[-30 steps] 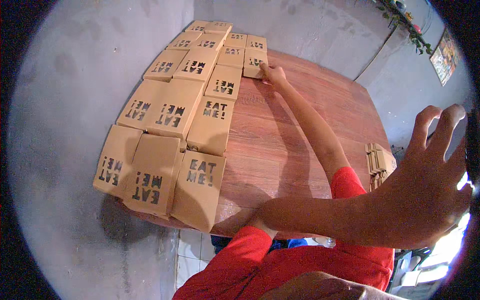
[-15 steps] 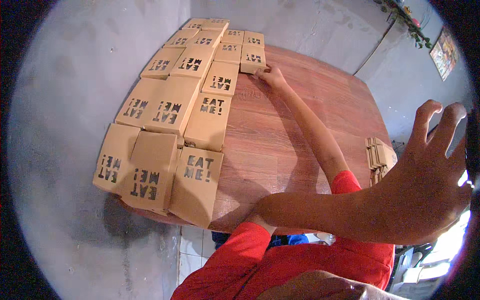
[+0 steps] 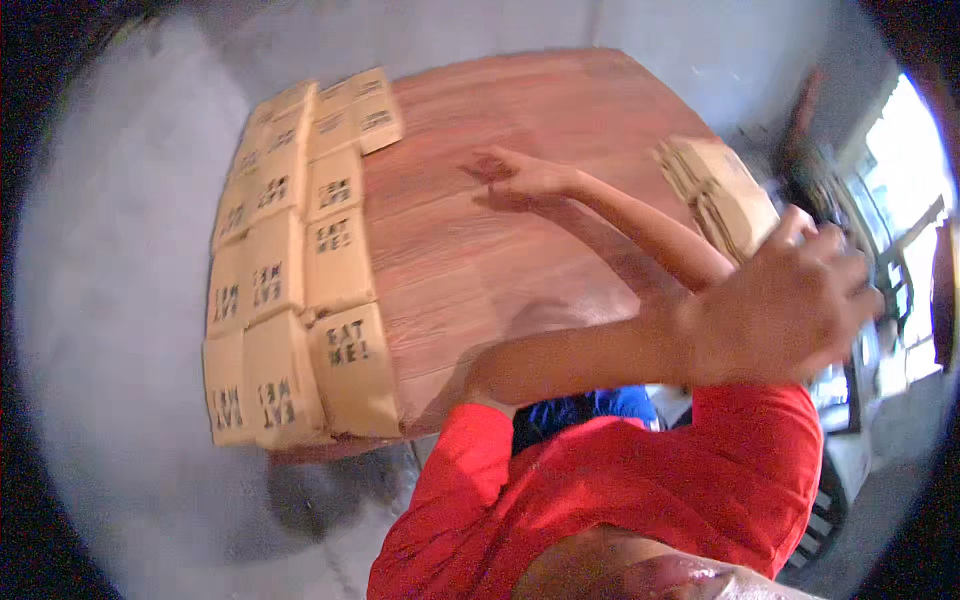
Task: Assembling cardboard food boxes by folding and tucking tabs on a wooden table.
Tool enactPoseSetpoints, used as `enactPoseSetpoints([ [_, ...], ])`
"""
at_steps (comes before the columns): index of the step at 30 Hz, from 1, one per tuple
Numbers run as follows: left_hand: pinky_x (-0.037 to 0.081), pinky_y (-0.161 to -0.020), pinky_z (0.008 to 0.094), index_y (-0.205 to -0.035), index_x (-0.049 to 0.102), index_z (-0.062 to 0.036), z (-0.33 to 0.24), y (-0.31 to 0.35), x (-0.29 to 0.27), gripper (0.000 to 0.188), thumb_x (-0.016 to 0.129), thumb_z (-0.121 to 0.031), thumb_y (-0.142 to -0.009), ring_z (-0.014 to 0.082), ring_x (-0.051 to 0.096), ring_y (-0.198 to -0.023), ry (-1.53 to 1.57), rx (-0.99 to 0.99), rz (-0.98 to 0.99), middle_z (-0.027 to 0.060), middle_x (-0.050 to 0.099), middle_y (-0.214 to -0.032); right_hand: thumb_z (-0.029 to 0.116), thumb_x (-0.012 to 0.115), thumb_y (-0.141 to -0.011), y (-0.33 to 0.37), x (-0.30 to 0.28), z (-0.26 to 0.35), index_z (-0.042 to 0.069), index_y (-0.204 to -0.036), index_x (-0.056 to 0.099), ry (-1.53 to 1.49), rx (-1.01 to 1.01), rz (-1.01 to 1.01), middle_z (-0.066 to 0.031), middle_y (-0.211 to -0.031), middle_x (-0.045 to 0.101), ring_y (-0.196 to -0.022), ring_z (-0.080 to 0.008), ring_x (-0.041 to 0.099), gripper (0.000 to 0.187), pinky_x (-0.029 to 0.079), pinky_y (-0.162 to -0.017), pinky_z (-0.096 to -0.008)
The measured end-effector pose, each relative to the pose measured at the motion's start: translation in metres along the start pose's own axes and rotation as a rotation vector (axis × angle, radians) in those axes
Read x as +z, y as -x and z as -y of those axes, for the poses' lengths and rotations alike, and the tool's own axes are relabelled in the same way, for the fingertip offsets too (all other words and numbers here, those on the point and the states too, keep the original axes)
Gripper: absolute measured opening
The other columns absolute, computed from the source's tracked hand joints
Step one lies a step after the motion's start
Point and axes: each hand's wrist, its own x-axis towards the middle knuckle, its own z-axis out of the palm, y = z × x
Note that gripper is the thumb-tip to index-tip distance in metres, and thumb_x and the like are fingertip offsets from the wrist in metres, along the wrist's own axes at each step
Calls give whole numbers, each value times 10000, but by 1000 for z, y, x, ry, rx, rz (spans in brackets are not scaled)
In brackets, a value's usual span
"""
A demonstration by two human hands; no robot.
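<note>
Reaching across to the right, my left hand [image 3: 785, 300] is raised with bent fingers spread apart, though blurred by motion. It overlaps the near end of a stack of flat folded cardboard [image 3: 720, 190] in the picture; whether they touch I cannot tell. My right hand [image 3: 525, 180] extends over the middle of the reddish wooden table [image 3: 470, 270], fingers stretched out with nothing in them. My forearms cross, the left one nearer. Several brown cardboard boxes [image 3: 345, 270] with dark stencilled lettering lie in rows along the table's left side, apart from both hands.
A grey wall [image 3: 120, 270] runs along the left and behind the table. At the right are dark blurred objects and a bright opening [image 3: 905, 150]. My red shirt [image 3: 640, 490] shows at the table's near edge.
My right hand has left the far box at the end of the rows and come back toward me with fingers spread. My view has swung right; my left hand appears lower, by the cardboard stack.
</note>
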Motion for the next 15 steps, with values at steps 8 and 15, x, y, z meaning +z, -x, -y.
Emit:
enactPoseSetpoints([
  [8,518,-857,442,-1018,694,-63,97,55,100,228,625,-222,-871,350,645,-928,6,-216,367,162,680,-1007,260,630,-955,299,-21,54,5,-1303,557,741,196,-79,-142,-1142,660,-997,-233,654,437,530,-895,-344],
  [15,441,-936,493,-1253,572,-73,159,146,149,419,628,-238,-872,342,521,-1126,-217,-293,258,137,532,-1188,268,639,-937,420,15,116,31,-1214,639,839,254,-231,-113,-1020,716,-843,-233,687,365,540,-744,-361],
])
